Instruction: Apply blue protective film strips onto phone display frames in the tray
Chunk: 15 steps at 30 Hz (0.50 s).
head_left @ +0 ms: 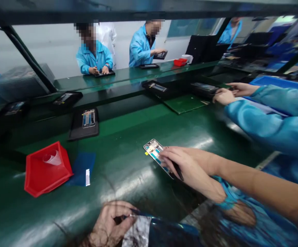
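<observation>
My left hand (112, 221), low in the picture, pinches the corner of a silvery sheet (137, 230) with a serrated edge between thumb and fingers. Dark blue glossy film (171, 234) adjoins the sheet on its right; its lower part runs out of the frame. My right hand is out of view. Ahead and to the right, a co-worker's hands (190, 171) work over a phone frame (154, 149) with a yellow tab at its side. A slim black item shows under those fingers, its kind unclear.
A red bin (46, 175) with a clear roll inside stands left, beside a blue sheet (83, 166) with a white dotted label. Black trays (83, 132) carry phone frames along the green work surface (123, 127). Another co-worker's hands (226, 94) reach in from the right; people work opposite.
</observation>
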### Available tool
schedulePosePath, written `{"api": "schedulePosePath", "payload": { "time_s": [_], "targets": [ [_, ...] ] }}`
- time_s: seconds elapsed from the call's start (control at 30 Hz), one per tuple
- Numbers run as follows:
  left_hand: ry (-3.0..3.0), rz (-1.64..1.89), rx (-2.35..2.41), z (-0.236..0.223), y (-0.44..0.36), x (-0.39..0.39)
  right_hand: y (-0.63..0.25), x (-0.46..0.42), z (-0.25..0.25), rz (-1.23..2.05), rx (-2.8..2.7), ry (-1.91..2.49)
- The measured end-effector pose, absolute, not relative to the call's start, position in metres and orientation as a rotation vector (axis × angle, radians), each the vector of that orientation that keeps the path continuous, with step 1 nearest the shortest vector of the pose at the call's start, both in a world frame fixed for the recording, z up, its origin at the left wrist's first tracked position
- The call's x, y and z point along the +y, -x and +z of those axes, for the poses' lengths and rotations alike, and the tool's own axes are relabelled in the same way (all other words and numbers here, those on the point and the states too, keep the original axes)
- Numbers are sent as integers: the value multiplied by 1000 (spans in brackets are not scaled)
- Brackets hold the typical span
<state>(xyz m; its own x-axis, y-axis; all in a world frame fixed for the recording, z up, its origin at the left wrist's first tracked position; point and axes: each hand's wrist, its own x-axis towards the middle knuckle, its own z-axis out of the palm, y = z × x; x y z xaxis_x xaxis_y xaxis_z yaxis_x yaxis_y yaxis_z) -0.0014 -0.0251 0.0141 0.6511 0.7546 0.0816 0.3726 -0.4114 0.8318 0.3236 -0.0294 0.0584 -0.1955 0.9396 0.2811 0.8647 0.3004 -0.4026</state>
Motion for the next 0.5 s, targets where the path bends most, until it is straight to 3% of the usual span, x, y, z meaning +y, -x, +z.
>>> {"api": "schedulePosePath", "payload": {
  "time_s": [0.27, 0.5],
  "targets": [
    [-1899, 646, 800, 26, -3, -28, -336, 35, 42, 159, -2000, 2303],
    [-1780, 613, 652, 39, -4, -29, -302, -4, 33, 374, -2186, 2306]
  ]
}}
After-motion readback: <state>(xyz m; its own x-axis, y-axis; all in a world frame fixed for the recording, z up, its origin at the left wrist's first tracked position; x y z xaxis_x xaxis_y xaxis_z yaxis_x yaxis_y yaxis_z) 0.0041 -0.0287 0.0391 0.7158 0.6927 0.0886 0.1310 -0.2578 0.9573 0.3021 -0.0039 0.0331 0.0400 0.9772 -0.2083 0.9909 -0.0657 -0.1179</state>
